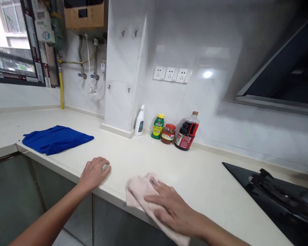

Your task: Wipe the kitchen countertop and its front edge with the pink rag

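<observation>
My right hand [170, 206] presses a pale pink cloth [140, 191] onto the white countertop [133, 155] at its front edge. Part of the cloth hangs over the edge beneath the palm. My left hand [94, 172] rests on the counter near the front edge, its fingers loosely bent and apart from the thumb, with nothing in it. Further left, a blue cloth [58, 139] lies spread out flat on the counter.
Along the wall stand a white spray bottle [139, 122], a green bottle with a yellow cap [157, 127], a red-lidded jar [168, 134] and a large bottle of dark liquid [186, 133]. A black gas stove [272, 194] is at right, below a range hood [284, 75].
</observation>
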A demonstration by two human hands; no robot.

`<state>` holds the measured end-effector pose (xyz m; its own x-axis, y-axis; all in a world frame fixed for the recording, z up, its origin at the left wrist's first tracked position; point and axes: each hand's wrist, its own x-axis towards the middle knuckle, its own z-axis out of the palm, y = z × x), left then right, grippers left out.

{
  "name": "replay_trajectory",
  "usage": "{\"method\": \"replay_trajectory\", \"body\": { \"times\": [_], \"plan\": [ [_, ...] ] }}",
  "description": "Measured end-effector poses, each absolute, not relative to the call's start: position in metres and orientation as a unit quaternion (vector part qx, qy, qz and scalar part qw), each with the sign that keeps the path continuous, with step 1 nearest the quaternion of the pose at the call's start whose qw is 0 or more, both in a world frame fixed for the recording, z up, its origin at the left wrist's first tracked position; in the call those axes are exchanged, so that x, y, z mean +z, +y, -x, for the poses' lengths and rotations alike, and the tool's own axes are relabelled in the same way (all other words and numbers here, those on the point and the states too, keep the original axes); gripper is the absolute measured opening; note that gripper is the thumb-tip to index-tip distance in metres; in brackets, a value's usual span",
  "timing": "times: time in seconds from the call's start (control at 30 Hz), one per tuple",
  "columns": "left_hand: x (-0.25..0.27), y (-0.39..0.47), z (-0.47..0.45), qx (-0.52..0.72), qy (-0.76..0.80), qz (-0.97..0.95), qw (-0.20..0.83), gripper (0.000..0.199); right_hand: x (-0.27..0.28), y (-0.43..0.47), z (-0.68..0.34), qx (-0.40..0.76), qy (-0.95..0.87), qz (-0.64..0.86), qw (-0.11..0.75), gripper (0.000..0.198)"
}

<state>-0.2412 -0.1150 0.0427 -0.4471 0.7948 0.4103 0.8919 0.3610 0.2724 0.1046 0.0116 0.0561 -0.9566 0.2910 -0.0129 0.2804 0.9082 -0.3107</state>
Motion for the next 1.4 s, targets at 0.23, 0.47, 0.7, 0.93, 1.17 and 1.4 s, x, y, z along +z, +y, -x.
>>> {"method": "replay_trajectory", "body": {
  "times": [0.23, 0.47, 0.7, 0.93, 1.17, 1.4],
  "plan": [
    [0.042, -0.114, 0.241, -0.231, -0.817, 0.517, 0.109, 0.039, 0.025, 0.089, -0.227, 0.095, -0.931, 0.343, 0.086, 0.062],
    [0.046, -0.115, 0.236, -0.262, -0.816, 0.501, 0.123, 0.037, 0.048, 0.193, -0.185, -0.002, -0.816, 0.578, 0.023, 0.06],
    [0.041, -0.118, 0.236, -0.288, -0.803, 0.503, 0.138, 0.035, 0.042, 0.097, -0.067, 0.037, -0.938, 0.342, 0.038, 0.054],
    [0.037, -0.122, 0.238, -0.314, -0.779, 0.533, 0.105, 0.026, 0.038, 0.097, -0.039, 0.116, -0.967, 0.218, 0.062, 0.056],
    [0.027, -0.122, 0.236, -0.389, -0.721, 0.536, 0.206, 0.028, 0.057, 0.216, 0.053, 0.029, -0.881, 0.471, 0.03, 0.06],
    [0.023, -0.121, 0.239, -0.442, -0.712, 0.501, 0.217, 0.028, 0.062, 0.186, 0.175, 0.035, -0.915, 0.401, 0.028, 0.06]
  ]
}}
